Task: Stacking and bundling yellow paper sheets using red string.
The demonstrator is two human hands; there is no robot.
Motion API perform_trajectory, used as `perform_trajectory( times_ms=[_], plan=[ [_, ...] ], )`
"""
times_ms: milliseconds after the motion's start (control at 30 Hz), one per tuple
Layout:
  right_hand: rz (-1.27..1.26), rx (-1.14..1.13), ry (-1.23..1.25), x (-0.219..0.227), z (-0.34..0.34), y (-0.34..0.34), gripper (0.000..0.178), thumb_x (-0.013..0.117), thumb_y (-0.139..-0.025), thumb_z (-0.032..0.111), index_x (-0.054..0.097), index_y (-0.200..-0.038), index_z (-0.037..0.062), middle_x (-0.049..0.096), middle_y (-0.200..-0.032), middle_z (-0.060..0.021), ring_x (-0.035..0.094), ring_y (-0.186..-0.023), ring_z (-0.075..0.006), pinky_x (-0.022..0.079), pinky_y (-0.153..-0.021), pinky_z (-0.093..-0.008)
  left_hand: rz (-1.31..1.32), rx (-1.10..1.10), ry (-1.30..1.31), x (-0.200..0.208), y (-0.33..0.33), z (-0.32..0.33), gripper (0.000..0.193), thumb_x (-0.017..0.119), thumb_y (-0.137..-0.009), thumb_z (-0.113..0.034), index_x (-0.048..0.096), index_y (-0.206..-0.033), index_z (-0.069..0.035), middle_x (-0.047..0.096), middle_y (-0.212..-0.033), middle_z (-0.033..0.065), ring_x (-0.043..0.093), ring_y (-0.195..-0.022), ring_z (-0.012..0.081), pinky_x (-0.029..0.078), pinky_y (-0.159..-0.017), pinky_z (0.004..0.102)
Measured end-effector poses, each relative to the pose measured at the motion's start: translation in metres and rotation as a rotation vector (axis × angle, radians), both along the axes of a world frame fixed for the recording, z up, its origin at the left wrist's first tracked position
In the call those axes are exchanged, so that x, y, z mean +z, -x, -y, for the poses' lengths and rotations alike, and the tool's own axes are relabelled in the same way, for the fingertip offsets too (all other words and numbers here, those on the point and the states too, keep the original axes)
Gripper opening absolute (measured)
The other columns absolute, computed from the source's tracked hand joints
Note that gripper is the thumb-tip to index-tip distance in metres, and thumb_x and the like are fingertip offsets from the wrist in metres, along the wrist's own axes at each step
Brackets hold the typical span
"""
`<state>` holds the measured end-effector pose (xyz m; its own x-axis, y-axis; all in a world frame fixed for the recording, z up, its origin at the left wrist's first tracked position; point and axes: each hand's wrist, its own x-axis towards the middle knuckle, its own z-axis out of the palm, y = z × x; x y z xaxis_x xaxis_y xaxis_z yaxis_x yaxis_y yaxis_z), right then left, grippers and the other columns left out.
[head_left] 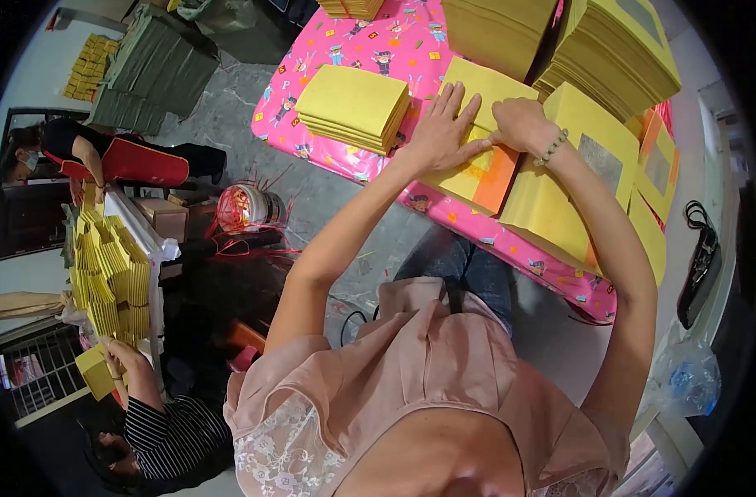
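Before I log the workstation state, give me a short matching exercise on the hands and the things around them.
Column one
1. Left hand
2. Right hand
3. Beaded bracelet
4. Low stack of folded yellow paper

Column two
A. Worn at a wrist
B. On the pink patterned tablecloth, left of both hands
C. Thumb spread wide from straight fingers
D. Fingers curled

Pairs: 1-C, 2-D, 3-A, 4-B

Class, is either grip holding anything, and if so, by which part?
The left grip holds nothing: it lies spread on the yellow paper. The curled right grip is by the orange strip; whether it pinches anything cannot be told.
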<state>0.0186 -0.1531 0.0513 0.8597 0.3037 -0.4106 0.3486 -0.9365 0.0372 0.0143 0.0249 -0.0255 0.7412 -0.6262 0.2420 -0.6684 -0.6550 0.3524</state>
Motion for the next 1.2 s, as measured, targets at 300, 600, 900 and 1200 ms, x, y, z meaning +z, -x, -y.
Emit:
perform_trajectory(
  times_ms=[300, 600, 900, 1200],
  plan=[
    [0.311, 0.135, -0.098, -0.023, 0.011, 0.002, 0.028, 0.07, -0.073, 0.025, 0.065, -0.088, 0.0017, 0.067, -0.085, -0.0153, 0.067, -0.084, -0.03, 0.054, -0.071, -0.0391, -0.029, 0.192, 0.397, 0.03, 0.031, 0.004, 0.049, 0.069, -0.08, -0.016, 0.049, -0.121, 0.001, 0.049, -0.121, 0.0226, 0.052, -0.109, 0.0348, 0.045, -0.092, 0.0415],
    [0.451, 0.16, 0.033, -0.008, -0.006, 0.018, 0.009, 0.062, -0.079, 0.014, 0.067, -0.077, 0.0068, 0.068, -0.076, -0.0102, 0.069, -0.075, -0.0224, 0.054, -0.061, -0.0324, -0.87, 0.442, 0.998, 0.021, 0.004, 0.014, 0.052, 0.069, -0.086, -0.031, 0.038, -0.111, 0.003, 0.058, -0.081, 0.0105, 0.06, -0.058, 0.0146, 0.05, -0.048, 0.0275],
    [0.528, 0.172, 0.024, 0.024, -0.017, 0.048, 0.019, 0.066, -0.079, 0.024, 0.061, -0.084, 0.0066, 0.063, -0.077, -0.0056, 0.066, -0.073, -0.0186, 0.051, -0.058, -0.0321, -0.66, 0.339, 1.104, 0.033, -0.006, 0.022, 0.039, 0.067, -0.086, -0.012, 0.041, -0.112, 0.002, 0.064, -0.089, 0.0107, 0.064, -0.066, 0.0158, 0.057, -0.057, 0.0298],
    [0.559, 0.082, -0.428, 0.047, 0.012, 0.055, 0.029, 0.063, -0.082, 0.028, 0.051, -0.089, 0.002, 0.056, -0.084, -0.0135, 0.06, -0.076, -0.0344, 0.048, -0.063, -0.0439, -0.604, 0.546, 1.196, 0.076, 0.001, -0.1, 0.042, 0.068, -0.084, -0.008, 0.038, -0.112, 0.001, 0.063, -0.092, 0.0138, 0.067, -0.073, 0.0192, 0.058, -0.056, 0.0283]
  ],
)
